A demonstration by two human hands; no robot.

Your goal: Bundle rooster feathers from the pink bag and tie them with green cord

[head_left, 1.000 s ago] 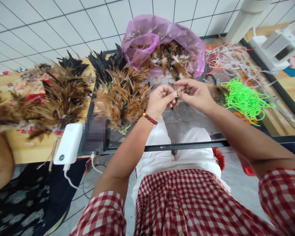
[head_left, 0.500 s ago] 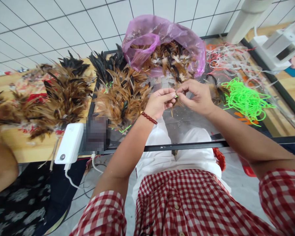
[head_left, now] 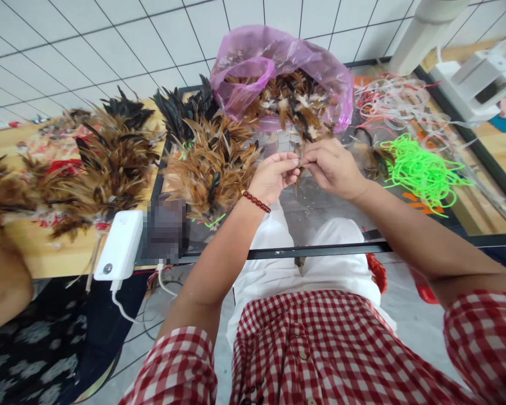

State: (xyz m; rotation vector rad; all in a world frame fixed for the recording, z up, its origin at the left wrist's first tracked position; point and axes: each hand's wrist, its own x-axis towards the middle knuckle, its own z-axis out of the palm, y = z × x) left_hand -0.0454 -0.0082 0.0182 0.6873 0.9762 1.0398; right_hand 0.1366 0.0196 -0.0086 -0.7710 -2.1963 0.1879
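Head view: left hand [head_left: 274, 175] and right hand [head_left: 332, 167] were both pinched nearly closed on a small brown feather [head_left: 298, 181] between them; feather pile [head_left: 219, 169] lay left of left hand, green cords [head_left: 424, 171] right of right hand, purple bag [head_left: 297, 52] beyond both

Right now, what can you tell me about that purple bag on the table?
The purple bag looks like thin, crinkled, glossy see-through plastic. It sits wide open at the tabletop's far side, before the tiled wall. A looped strip, perhaps a handle, folds over its left side. Brown, black and pale feathers lie inside, some spilling out in front.
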